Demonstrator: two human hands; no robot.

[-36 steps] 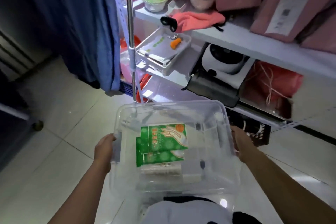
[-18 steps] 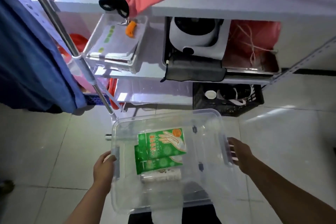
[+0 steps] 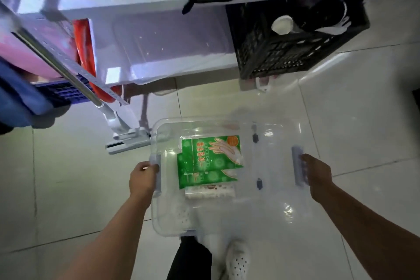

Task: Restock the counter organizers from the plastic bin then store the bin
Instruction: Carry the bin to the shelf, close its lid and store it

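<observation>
I hold a clear plastic bin (image 3: 276, 208) by its two side handles, low over the tiled floor. My left hand (image 3: 142, 177) grips the left handle and my right hand (image 3: 316, 173) grips the right one. Inside the bin lie green glove packets (image 3: 210, 160) and, under their near edge, a pale wrapped roll (image 3: 210, 191). The bin hangs just in front of the bottom shelf (image 3: 159, 52) of a white rack.
A black plastic crate (image 3: 293, 50) with a white cup stands on the floor at the right of the shelf. A mop with a metal pole (image 3: 61, 65) leans at the left, its head (image 3: 128, 141) beside the bin. Blue cloth hangs far left. My white shoe shows below.
My view has tilted down and closer to the rack's bottom shelf. The bin has come lower toward the floor, both hands still on its handles.
</observation>
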